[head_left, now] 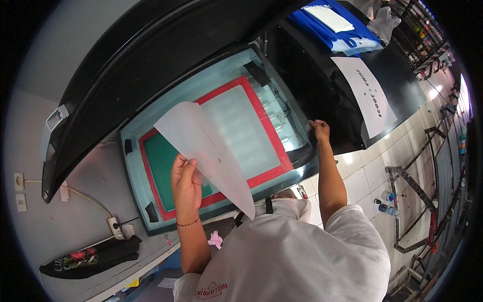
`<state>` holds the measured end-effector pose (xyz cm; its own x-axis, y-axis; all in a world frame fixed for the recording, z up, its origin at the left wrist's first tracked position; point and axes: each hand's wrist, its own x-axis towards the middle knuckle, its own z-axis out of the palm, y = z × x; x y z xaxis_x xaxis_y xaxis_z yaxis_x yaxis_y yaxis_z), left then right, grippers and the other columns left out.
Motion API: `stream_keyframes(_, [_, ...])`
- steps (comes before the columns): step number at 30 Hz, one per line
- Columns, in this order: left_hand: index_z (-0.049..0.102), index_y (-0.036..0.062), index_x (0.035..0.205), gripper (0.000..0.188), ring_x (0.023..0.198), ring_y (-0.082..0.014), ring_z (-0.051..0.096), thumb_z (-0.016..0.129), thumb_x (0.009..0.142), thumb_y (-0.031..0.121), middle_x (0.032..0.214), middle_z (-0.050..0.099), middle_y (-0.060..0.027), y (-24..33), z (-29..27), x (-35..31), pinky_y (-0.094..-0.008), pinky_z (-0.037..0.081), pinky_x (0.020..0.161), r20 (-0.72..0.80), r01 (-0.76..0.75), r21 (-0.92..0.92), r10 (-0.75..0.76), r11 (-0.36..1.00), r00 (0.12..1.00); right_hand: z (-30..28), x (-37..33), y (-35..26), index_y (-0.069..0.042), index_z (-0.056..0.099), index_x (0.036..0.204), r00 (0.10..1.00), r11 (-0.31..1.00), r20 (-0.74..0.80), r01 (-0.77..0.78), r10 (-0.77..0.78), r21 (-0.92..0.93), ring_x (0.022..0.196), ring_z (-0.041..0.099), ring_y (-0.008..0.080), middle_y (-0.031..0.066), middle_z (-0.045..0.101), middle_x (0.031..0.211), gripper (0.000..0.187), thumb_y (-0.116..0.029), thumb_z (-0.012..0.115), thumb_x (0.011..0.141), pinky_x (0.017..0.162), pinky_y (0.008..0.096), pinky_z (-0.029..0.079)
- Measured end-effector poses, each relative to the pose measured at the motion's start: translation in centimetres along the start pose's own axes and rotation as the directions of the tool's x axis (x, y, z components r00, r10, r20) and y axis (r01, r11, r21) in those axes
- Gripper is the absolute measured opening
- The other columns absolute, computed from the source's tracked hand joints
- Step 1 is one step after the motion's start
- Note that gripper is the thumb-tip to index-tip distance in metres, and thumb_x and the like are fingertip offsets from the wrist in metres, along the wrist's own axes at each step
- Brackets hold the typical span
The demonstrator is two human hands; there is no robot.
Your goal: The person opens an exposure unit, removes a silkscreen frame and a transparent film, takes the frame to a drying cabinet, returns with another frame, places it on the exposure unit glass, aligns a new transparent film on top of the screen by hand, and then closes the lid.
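My left hand (187, 183) pinches the edge of a thin, translucent white sheet (206, 138) with a few small dark marks. The sheet is curled and held over a glass-topped box (178, 115). On the glass lies a rectangle with a red border (269, 123), partly green (162, 173) at its left and pale elsewhere. My right hand (321, 132) is out to the right, by the box's black edge. Its fingers are closed together, and a small clear bit seems to show at their tips, too small to name.
A large black lid (126, 65) stands raised behind the box. On the black surface at right are a printed white sheet (365, 95) and folded blue cloth (327, 25). A power strip (114, 227) and dark cloth (90, 257) lie at left. Metal frames (412, 186) stand on the tiled floor.
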<state>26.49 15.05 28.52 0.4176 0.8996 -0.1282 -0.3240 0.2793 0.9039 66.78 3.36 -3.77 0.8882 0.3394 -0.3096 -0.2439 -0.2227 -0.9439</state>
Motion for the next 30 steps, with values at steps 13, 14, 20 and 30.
stream_keyframes(13, [0.051,0.0011,0.103,0.015,0.092,-0.0113,0.055,0.049,0.089,0.004,0.100,0.058,-0.0053,1.2,-0.8,-0.1,-0.0262,0.044,0.083,0.010,0.008,0.020,-0.009,1.000,1.000,0.5,-0.5,2.2,0.002,0.053,0.102,0.988,0.975,-0.076,0.115,-0.132,-0.189,0.084,0.060,0.0186,0.0091,0.063,0.089,0.042,-0.014,0.076,0.070,0.080,0.0289,0.045])
stream_keyframes(14, [0.051,0.0011,0.103,0.015,0.092,-0.0113,0.055,0.049,0.089,0.004,0.100,0.058,-0.0053,1.2,-0.9,-0.1,-0.0263,0.044,0.083,0.016,0.005,0.020,-0.005,1.000,1.000,0.3,-1.0,1.7,0.002,0.052,0.103,0.987,0.955,-0.081,0.114,-0.141,-0.274,0.085,0.060,0.0195,0.0096,0.063,0.089,0.045,-0.015,0.076,0.070,0.081,0.0294,0.045])
stream_keyframes(20, [0.051,0.0026,0.099,0.010,0.090,-0.0109,0.055,0.049,0.089,0.004,0.097,0.058,-0.0053,1.5,-0.2,0.5,-0.0269,0.045,0.081,0.058,-0.002,-0.037,0.004,0.999,0.998,0.0,-2.5,-1.4,0.002,0.049,0.111,0.936,0.738,-0.154,0.141,-0.316,-0.660,0.089,0.058,0.0251,0.0130,0.060,0.098,0.054,-0.023,0.076,0.071,0.082,0.0324,0.045])
stream_keyframes(30, [0.046,0.0068,0.083,0.008,0.072,-0.0062,0.048,0.052,0.087,0.004,0.080,0.050,-0.0002,-0.8,-0.4,0.7,-0.0210,0.043,0.057,-0.046,-0.059,-0.009,0.058,0.998,0.997,10.2,-33.9,-26.8,-0.009,0.055,0.100,0.169,0.245,0.631,0.969,-0.757,0.035,0.084,0.053,0.0261,0.0071,0.057,0.099,0.035,-0.015,0.070,0.070,0.071,0.0370,0.041])
